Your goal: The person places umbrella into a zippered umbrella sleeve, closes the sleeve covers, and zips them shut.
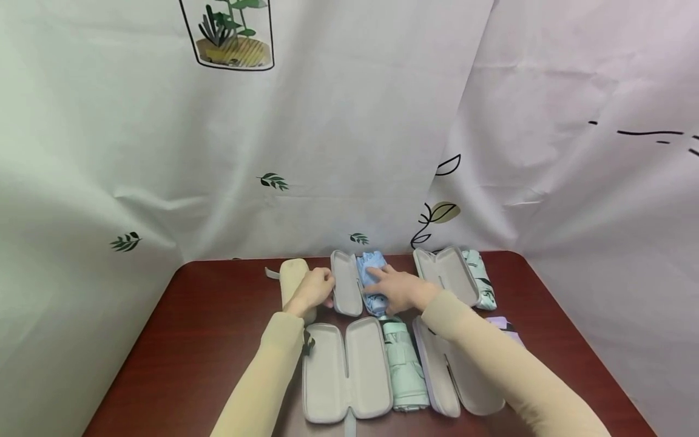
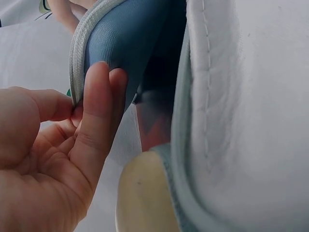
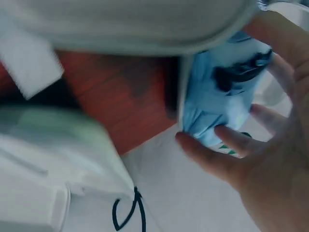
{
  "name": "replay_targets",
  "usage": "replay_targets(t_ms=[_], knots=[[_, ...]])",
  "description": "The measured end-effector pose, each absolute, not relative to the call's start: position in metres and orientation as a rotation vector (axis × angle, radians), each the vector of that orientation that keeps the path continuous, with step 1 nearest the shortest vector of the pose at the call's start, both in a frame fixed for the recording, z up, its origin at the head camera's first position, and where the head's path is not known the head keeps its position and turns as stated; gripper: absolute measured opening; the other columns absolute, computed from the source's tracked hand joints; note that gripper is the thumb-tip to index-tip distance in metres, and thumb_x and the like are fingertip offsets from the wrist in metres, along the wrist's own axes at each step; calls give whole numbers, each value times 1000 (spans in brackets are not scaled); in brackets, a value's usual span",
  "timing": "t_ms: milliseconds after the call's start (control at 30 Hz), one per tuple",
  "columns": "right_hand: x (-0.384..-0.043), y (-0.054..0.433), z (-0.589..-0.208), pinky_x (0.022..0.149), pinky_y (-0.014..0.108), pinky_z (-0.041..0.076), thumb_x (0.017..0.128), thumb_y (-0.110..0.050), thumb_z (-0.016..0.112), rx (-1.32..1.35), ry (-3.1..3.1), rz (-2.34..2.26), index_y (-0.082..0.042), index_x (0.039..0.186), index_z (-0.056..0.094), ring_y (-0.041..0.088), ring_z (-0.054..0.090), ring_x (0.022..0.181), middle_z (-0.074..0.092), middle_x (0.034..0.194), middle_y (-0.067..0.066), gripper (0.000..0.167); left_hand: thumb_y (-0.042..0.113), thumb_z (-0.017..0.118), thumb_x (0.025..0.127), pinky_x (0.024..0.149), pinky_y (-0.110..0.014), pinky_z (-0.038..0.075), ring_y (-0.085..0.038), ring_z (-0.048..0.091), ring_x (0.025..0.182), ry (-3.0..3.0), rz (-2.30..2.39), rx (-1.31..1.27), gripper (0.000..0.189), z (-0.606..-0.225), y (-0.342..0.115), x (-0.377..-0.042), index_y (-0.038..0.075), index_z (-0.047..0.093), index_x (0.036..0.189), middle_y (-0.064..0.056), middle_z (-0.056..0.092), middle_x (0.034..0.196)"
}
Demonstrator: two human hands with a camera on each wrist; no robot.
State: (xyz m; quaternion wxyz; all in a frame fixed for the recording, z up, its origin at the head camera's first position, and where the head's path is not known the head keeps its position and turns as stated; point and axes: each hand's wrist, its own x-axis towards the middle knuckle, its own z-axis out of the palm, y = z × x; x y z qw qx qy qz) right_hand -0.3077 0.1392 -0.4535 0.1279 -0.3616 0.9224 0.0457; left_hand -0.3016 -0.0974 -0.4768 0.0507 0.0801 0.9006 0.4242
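In the head view a blue case with a pale grey lining stands unzipped near the table's back edge. My left hand pinches its left rim; the left wrist view shows thumb and fingers on the zipper edge of the blue shell. A blue folded umbrella lies along the right of the visible grey half. Over it, my right hand spreads its fingers, which curve round the umbrella in the right wrist view. A beige case lies left of my left hand.
Nearer me lie an open mint case, a mint folded umbrella and an open lilac case, partly under my right forearm. Behind are another open case and a patterned umbrella. A white curtain hangs behind the table.
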Motion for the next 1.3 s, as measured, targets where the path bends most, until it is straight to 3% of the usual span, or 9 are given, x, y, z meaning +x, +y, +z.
replay_targets(t_ms=[100, 233, 367, 600, 767, 967, 1133, 1300], knots=[[-308, 138, -456, 79, 36, 52, 74, -28, 85, -1137, 2719, 219, -32, 135, 59, 35, 38, 130, 27, 156, 9, 67, 7, 42, 97, 57, -27, 50, -15, 61, 45, 2736, 1296, 274, 25, -477, -96, -302, 5, 54, 75, -7, 55, 63], [-307, 134, -457, 80, 37, 51, 73, -34, 85, -1232, 2724, 324, -27, 133, 61, 32, 50, 114, 38, 145, 12, 65, 7, 42, 97, 55, -27, 50, -16, 62, 45, 2726, 1305, 302, 25, -476, -96, -302, 4, 55, 75, -7, 57, 63], [-307, 129, -457, 76, 34, 52, 73, -35, 85, -1278, 2732, 421, -25, 131, 62, 26, 53, 101, 44, 134, 10, 64, 6, 44, 96, 53, -26, 49, -15, 61, 45, 2720, 1295, 317, 24, -474, -95, -302, 4, 55, 75, -7, 58, 64], [-311, 129, -459, 82, 33, 51, 76, -26, 84, -1201, 2704, 379, -30, 135, 60, 30, 45, 119, 34, 149, 8, 64, 6, 44, 96, 51, -26, 48, -14, 61, 45, 2729, 1285, 318, 25, -475, -93, -302, 5, 54, 73, -7, 57, 62], [-311, 125, -448, 88, 38, 49, 78, -31, 83, -1074, 2647, 314, -30, 136, 59, 33, 40, 130, 29, 156, 6, 63, 6, 44, 96, 54, -26, 48, -14, 61, 45, 2726, 1289, 317, 24, -475, -95, -301, 2, 55, 75, -8, 57, 62], [-311, 124, -447, 90, 39, 48, 78, -30, 81, -1082, 2653, 302, -28, 133, 62, 32, 44, 126, 34, 153, 6, 58, 5, 44, 96, 54, -26, 49, -15, 61, 45, 2730, 1303, 319, 23, -476, -95, -301, 2, 54, 75, -8, 57, 62], [-313, 126, -456, 85, 34, 48, 77, -32, 82, -1179, 2693, 371, -28, 129, 65, 26, 47, 109, 43, 140, 5, 54, 5, 44, 96, 55, -26, 49, -16, 62, 46, 2717, 1304, 325, 23, -477, -94, -300, 2, 55, 76, -9, 58, 63], [-315, 124, -460, 73, 33, 49, 75, -31, 82, -1353, 2720, 433, -25, 118, 71, 23, 51, 91, 51, 113, 4, 45, 6, 44, 96, 53, -27, 49, -15, 61, 45, 2732, 1294, 338, 24, -477, -94, -300, 2, 56, 76, -8, 59, 62]])
